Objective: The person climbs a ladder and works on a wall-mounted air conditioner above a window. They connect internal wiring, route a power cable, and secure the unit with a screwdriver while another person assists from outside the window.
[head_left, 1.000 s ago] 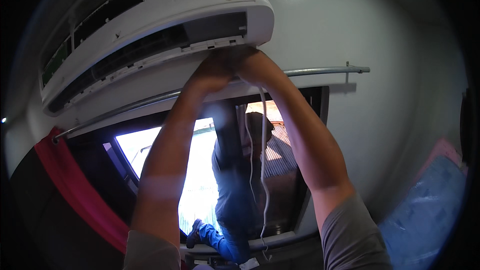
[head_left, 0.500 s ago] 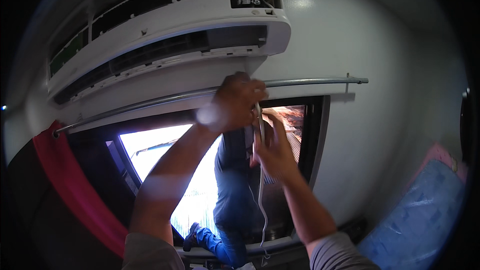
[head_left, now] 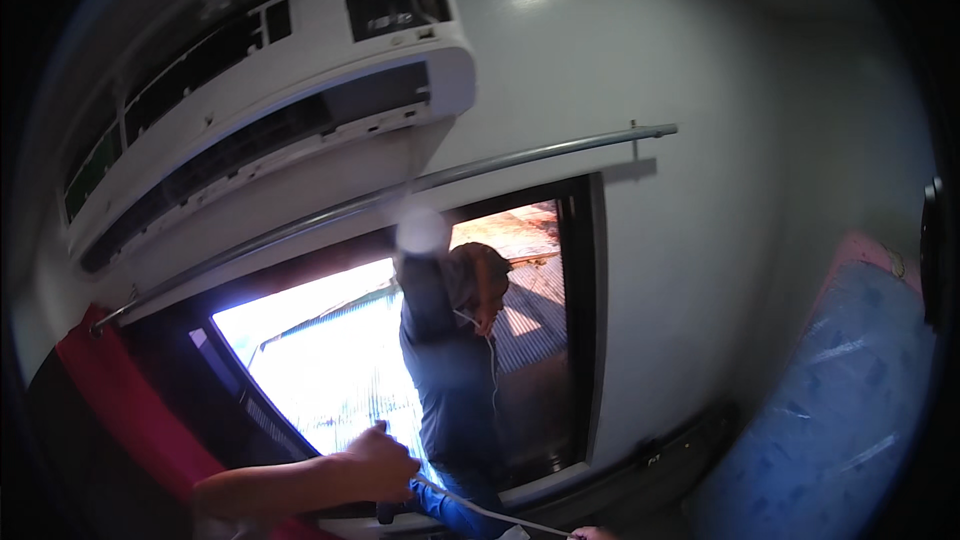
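My left hand [head_left: 378,465] is closed in a fist low in the view, in front of the window. A thin white cable [head_left: 480,511] comes out of that fist and stretches to the lower right. At its other end, my right hand [head_left: 596,534] shows only a sliver at the bottom edge, fingers closed at the cable; the remainder is cut off by the frame. Another person [head_left: 450,360] in dark clothes and blue jeans is at the window, with a white cord [head_left: 493,370] hanging near their raised hand.
An air conditioner [head_left: 300,80] with its cover off is mounted high on the wall. Below it a metal rod [head_left: 540,153] crosses above the dark window frame [head_left: 597,320]. A red curtain [head_left: 130,410] hangs at left; a plastic-wrapped blue mattress [head_left: 820,400] leans at right.
Both hands have come down from near the rod to the bottom of the view and moved apart, the cable stretched between them. The other person's head and arm are now uncovered. The view has turned rightward.
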The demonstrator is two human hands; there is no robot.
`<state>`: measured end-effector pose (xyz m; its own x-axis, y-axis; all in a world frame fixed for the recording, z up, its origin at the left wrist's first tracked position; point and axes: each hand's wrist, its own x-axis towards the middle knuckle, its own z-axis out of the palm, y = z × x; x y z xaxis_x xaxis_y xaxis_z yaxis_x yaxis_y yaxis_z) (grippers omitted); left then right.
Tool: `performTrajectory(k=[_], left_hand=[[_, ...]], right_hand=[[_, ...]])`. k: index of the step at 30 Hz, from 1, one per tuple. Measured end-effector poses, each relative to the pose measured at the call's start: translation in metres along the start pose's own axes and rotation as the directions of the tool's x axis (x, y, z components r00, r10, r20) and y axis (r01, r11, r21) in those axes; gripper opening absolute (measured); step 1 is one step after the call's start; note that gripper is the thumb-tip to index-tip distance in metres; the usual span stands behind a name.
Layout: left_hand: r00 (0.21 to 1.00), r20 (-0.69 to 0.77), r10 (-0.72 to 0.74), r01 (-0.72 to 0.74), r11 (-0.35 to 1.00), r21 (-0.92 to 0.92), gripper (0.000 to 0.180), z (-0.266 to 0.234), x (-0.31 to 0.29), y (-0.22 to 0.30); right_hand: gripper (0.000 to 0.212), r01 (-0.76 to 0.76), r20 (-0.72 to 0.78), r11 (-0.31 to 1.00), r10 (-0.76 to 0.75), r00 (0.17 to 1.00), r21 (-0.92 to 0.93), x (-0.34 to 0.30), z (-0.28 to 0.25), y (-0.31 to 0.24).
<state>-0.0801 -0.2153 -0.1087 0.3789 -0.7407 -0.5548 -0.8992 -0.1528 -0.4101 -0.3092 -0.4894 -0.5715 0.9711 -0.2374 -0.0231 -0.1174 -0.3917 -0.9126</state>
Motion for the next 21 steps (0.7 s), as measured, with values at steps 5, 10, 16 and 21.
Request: performTrajectory(k=[5, 10, 16, 21], left_hand=[[0.988, 0.146, -0.048, 0.099, 0.926, -0.363, 0.085, -0.007, -0.023, -0.029], [0.895, -0.439, 0.081, -0.344, 0.751, -0.563, 0.078, -0.002, 0.043, 0.067], [0.671, -0.728, -0.141, -0.522, 0.607, -0.599, 0.020, -0.008, -0.023, 0.039], [0.309, -0.468, -0.828, -0.170, 0.436, -0.884, 0.025, 0.013, -0.136, -0.033]], right_hand=[[0.026, 0.096, -0.134, 0.995, -0.092, 0.987, 0.023, 0.003, -0.023, -0.095], [0.022, 0.571, -0.024, 0.816, -0.575, 0.818, -0.091, 0.028, -0.067, -0.243], [0.020, 0.541, -0.077, 0.839, -0.545, 0.835, -0.064, 0.033, -0.105, -0.265], [0.022, 0.138, -0.150, 0.990, -0.142, 0.978, -0.036, 0.031, -0.149, -0.178]])
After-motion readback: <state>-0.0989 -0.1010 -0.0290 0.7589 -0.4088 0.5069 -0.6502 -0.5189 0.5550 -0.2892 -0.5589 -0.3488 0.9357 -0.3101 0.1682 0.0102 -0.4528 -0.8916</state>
